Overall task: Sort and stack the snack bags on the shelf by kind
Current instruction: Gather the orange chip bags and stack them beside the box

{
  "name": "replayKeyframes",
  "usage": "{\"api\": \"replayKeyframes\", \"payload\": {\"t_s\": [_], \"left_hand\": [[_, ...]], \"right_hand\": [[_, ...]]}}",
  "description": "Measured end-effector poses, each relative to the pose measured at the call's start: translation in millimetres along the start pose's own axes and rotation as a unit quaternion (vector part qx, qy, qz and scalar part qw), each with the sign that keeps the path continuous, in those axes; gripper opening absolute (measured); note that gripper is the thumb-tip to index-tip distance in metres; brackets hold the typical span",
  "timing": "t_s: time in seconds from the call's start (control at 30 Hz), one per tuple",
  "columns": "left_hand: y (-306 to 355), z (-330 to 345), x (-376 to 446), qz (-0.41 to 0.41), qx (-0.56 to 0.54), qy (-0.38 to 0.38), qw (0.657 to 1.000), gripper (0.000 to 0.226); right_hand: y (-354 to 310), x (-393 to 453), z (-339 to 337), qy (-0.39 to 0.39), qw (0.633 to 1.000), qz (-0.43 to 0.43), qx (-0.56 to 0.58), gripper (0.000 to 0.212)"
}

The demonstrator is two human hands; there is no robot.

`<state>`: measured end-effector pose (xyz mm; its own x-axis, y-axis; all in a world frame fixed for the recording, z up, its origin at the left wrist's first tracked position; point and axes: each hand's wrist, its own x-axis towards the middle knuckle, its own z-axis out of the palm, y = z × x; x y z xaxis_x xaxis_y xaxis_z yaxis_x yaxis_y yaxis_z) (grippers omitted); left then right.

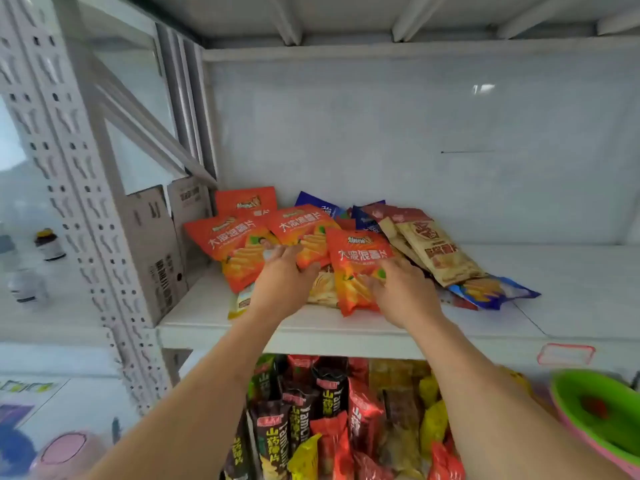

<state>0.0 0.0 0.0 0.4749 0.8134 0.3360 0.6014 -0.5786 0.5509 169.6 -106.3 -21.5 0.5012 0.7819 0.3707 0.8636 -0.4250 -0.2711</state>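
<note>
— Where are the snack bags [346, 251] found?
— They are heaped near the front edge of the shelf [519, 317], toward its left end, with cardboard boxes [152, 251] stood just beside them at that end. Orange bags [235, 247] are spread on the left of the heap; brown bags [433, 251] and blue bags [491, 292] are laid on the right.

— How are the hands placed?
— The left hand [282, 282] is laid flat on the orange bags, its fingers [277, 254] straight and relaxed, nothing being grasped. The front orange bag [353, 271] is touched at its lower right by the right hand [401, 292]; whether it is pinched by the right fingers [375, 287] cannot be told.

— And below?
— More packets [329, 417] are stood on the lower shelf.
</note>
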Motion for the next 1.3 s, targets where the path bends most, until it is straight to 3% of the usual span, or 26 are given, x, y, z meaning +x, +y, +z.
{"api": "replayKeyframes", "payload": {"t_s": [0.1, 0.23, 0.47, 0.7, 0.8, 0.87, 0.97, 1.03, 1.13, 1.23, 1.3], "left_hand": [[4, 20, 37, -0.094, -0.095, 0.001, 0.991, 0.068], [6, 40, 77, -0.181, -0.155, 0.015, 0.971, 0.066], [8, 52, 118, -0.292, -0.24, 0.069, 0.923, 0.074], [-15, 61, 137, -0.298, -0.418, 0.037, 0.857, 0.037], [-10, 61, 132, -0.278, -0.519, 0.007, 0.808, 0.019], [-8, 61, 128, -0.266, -0.561, -0.02, 0.784, 0.024], [-10, 64, 127, -0.237, -0.587, -0.038, 0.774, 0.032], [-11, 66, 126, -0.222, -0.602, -0.073, 0.764, 0.045], [-12, 67, 122, -0.203, -0.592, -0.121, 0.77, 0.055], [-16, 74, 122, -0.184, -0.561, -0.097, 0.801, 0.052], [-17, 78, 123, -0.176, -0.561, -0.081, 0.804, 0.046]], "right_hand": [[18, 28, 22, -0.02, 0.996, 0.069, 0.05, 0.068], [29, 52, 46, -0.077, 0.979, 0.159, 0.101, 0.089], [32, 58, 67, -0.073, 0.968, 0.189, 0.146, 0.115], [39, 70, 74, -0.045, 0.939, 0.201, 0.277, 0.132], [44, 75, 75, -0.054, 0.927, 0.188, 0.32, 0.12], [43, 76, 72, -0.059, 0.925, 0.168, 0.336, 0.099], [39, 80, 64, -0.056, 0.921, 0.129, 0.362, 0.057], [36, 86, 62, -0.056, 0.918, 0.107, 0.377, 0.044], [32, 94, 65, -0.071, 0.916, 0.098, 0.382, 0.052], [31, 98, 70, -0.083, 0.908, 0.11, 0.395, 0.067], [30, 100, 71, -0.065, 0.91, 0.117, 0.392, 0.078]]}}
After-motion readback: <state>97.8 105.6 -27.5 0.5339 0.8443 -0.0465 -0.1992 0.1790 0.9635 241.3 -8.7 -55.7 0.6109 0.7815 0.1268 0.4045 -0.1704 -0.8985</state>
